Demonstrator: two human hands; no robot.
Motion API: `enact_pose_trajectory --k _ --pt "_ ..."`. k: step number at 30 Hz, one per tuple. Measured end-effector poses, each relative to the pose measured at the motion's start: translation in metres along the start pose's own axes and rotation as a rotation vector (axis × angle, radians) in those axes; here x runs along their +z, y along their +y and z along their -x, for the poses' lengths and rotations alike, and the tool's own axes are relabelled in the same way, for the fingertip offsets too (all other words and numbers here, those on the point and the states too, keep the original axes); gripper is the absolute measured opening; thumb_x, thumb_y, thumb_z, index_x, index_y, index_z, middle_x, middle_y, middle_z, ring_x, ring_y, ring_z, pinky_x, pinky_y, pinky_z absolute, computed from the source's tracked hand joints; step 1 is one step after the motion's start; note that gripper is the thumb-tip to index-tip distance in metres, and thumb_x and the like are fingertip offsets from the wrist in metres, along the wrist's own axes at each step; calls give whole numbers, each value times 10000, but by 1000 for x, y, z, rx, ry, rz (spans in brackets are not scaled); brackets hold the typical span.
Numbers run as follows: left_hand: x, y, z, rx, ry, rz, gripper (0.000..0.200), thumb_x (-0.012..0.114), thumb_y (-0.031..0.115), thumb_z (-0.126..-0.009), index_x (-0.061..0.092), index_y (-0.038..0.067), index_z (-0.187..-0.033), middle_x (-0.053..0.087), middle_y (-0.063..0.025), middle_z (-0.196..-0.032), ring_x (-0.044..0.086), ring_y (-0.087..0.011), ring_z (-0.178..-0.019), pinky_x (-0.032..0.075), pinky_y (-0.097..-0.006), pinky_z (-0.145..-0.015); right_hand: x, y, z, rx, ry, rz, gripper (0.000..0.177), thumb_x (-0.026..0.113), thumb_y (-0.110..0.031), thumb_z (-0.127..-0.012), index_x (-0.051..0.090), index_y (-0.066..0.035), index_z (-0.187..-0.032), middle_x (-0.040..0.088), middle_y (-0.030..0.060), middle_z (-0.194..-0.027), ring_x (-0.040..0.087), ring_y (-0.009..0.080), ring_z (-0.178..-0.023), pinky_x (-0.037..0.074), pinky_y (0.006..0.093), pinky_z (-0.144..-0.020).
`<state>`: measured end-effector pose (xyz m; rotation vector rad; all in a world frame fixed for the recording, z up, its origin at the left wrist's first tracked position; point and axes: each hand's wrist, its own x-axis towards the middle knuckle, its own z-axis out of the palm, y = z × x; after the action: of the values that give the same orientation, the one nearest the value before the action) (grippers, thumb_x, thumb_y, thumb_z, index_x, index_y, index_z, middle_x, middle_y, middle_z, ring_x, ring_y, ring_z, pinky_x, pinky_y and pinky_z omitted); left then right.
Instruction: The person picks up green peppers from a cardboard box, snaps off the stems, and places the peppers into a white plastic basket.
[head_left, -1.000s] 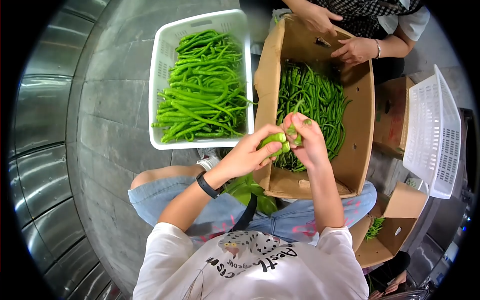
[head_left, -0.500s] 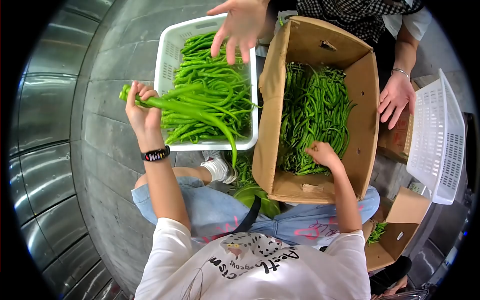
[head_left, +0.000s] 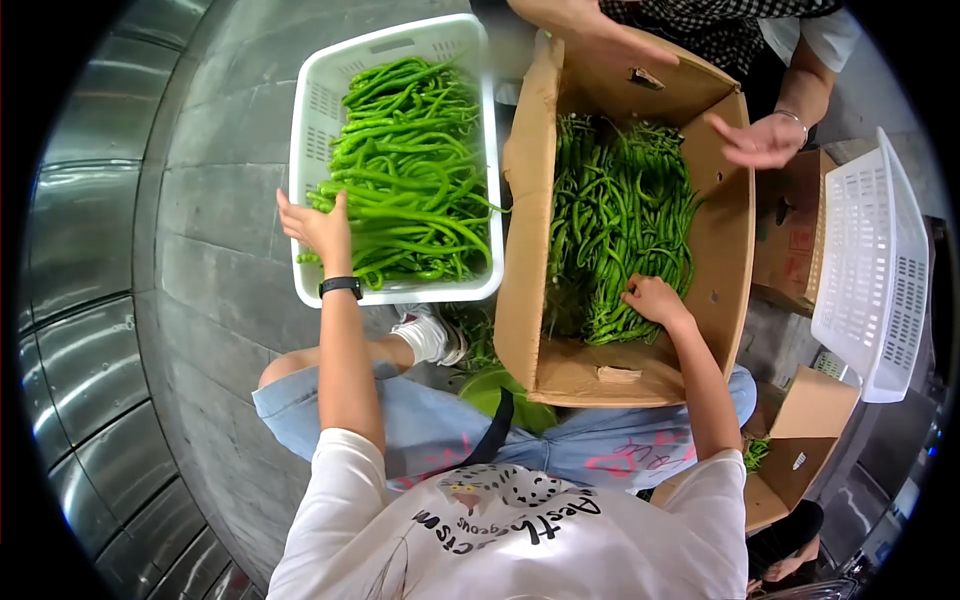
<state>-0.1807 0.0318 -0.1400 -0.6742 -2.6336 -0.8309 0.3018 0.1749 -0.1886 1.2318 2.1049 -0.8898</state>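
Note:
My left hand (head_left: 322, 232) is at the near left part of a white plastic basket (head_left: 300, 170), its thumb and fingers apart over the rim. Long green peppers (head_left: 410, 170) fill the basket, lying mostly crosswise, and some touch this hand. In a tall cardboard box (head_left: 520, 270) in front of me, my right hand (head_left: 652, 298) rests on thinner, darker green peppers (head_left: 625, 210). Its fingers are curled in and closed at the pepper pile, their tips partly hidden.
A person across from me holds one hand (head_left: 610, 35) over the box's far side and another hand (head_left: 762, 140) beside its right wall. A white crate (head_left: 870, 270) leans at right. Below it stands a small cardboard box (head_left: 810, 430). A green tub (head_left: 500, 395) sits between my legs.
My left hand has lowered the long green peppers into the basket and its fingers have opened. My right hand stays in the box. The other person's hands have moved toward the box.

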Motion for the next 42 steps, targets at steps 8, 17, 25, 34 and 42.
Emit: enact_pose_trajectory --k 8,17,25,34,42 --pt "-22 43 11 478 -144 -257 640 709 273 -759 430 131 -1317 122 -228 -1470 132 -430 -1349 209 -639 -1007 -4 -4 -35 -136 465 326 140 558 -76 -740 566 -31 -872 604 160 -814 641 332 -712 527 417 -601" --pt "-119 154 34 927 -507 178 351 673 85 -751 597 87 -1093 432 -109 -1331 453 -313 -1176 399 -410 -944 42 -20 -102 -440 555 879 249 539 -124 -817 607 -82 -1052 569 35 -1046 437 233 -1106 353 431 -941" --pt "-105 126 47 935 -588 127 314 671 103 -738 593 71 -1041 445 -125 -1310 443 -321 -1175 377 -445 -937 21 6 -70 -541 306 906 200 578 -139 -789 633 -95 -977 596 48 -938 463 232 -1054 310 470 -969" --pt "-105 136 45 925 -578 115 282 668 101 -752 608 76 -1027 451 -97 -1310 444 -315 -1183 381 -424 -944 -73 1 -51 -216 522 892 146 552 -110 -770 632 -86 -890 591 55 -968 486 205 -1072 282 476 -1027" --pt "-101 139 52 962 -613 119 281 662 98 -754 599 70 -1026 459 -99 -1297 434 -314 -1194 373 -430 -946 -9 -6 -100 -525 370 780 333 576 -112 -744 585 -115 -1077 555 78 -1051 502 218 -1052 396 388 -873"
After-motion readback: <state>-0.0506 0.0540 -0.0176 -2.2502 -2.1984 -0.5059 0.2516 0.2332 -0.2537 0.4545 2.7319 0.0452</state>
